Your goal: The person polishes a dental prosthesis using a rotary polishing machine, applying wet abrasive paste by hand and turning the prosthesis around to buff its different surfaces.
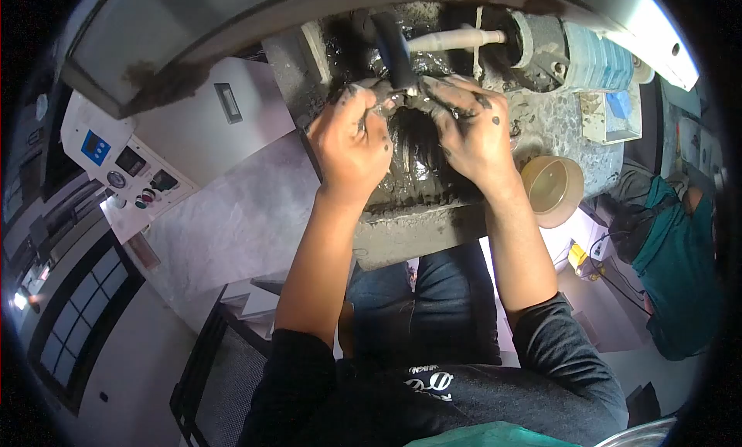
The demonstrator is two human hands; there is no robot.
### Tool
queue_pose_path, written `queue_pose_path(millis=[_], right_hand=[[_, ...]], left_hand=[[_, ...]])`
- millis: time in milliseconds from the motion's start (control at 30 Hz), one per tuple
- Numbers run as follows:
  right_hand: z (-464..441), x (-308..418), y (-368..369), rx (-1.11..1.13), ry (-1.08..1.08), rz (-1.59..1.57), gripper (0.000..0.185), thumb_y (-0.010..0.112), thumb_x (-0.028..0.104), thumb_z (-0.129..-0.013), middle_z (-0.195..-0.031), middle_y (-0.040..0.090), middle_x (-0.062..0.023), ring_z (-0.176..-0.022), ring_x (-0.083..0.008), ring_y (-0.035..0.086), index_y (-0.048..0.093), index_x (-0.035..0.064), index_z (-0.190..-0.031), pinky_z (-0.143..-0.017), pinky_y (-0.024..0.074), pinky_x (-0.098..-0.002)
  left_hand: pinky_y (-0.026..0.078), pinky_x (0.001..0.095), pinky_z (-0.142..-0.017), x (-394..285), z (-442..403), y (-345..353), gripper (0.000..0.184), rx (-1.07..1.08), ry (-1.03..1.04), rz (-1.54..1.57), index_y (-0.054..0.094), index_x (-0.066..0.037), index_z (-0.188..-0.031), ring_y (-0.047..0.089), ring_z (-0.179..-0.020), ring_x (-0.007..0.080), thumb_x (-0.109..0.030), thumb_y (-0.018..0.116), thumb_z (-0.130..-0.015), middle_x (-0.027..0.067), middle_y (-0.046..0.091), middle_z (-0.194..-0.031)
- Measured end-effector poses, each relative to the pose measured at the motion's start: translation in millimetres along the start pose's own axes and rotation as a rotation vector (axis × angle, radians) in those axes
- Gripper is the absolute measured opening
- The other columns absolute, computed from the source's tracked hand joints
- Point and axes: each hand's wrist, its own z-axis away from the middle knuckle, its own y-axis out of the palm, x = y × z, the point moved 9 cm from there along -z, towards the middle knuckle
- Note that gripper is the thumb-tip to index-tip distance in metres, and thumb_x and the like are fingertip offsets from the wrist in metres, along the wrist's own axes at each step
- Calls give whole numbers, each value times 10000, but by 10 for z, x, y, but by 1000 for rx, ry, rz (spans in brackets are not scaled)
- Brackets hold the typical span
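My left hand [352, 138] and my right hand [473, 126] are smeared with dark mud. Both are closed, fingertips pinched close together just under a dark, wet, rounded wheel-like part [393, 53]. Whatever small thing they grip between them is mostly hidden by the fingers and slurry, so its kind cannot be made out. A pale tapered rod [456, 40] runs sideways from the dark part toward the right. Below my fingers lies a trough [417, 192] coated with glistening black slurry.
Right of my forearm stands a yellowish bowl [553, 190]. Behind it are a clear plastic bottle [599, 57] and a small white tray [607, 126]. A control panel [131, 173] is at left. A person in green [676, 254] is at far right. A machine cover [232, 37] overhangs.
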Motion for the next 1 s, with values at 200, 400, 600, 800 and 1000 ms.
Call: queue_pose_path(millis=[200,400,600,800,1000], right_hand=[[-46,-110,17,17,112,15,253,642,-25,-702,-920,686,-208,-876,-354,674,694,4,-948,-813,535,-386],[-4,-179,113,39,176,-3,288,636,-34,-684,-919,689,-196,-877,-361,669,698,16,-961,-829,527,-398],[22,-160,67,-19,57,-6,273,636,-56,-674,-892,689,-195,-874,-357,670,694,14,-931,-805,538,-385],[-1,-72,40,41,64,-37,287,645,-89,-671,-948,692,-197,-914,-354,678,680,-22,-948,-850,527,-359],[-13,29,5,-15,-50,17,259,668,-41,-673,-856,684,-188,-827,-369,668,683,9,-927,-779,541,-404]], left_hand=[[481,213,-714,131,21,61,184,76,-215,92,548,47,-888,598,-783,97,196,526,-783,62,605,-864],[485,225,-719,109,59,36,180,43,-154,71,540,57,-875,600,-777,107,198,521,-765,68,613,-840],[489,253,-666,-203,-12,2,133,87,129,-163,551,81,-813,583,-699,135,172,546,-717,112,607,-772],[527,363,-633,-135,-10,-5,224,84,156,-196,622,21,-889,661,-728,330,124,573,-697,163,661,-820],[521,339,-626,-118,-68,-1,161,67,42,-147,571,16,-812,666,-682,311,129,554,-699,152,655,-767]])
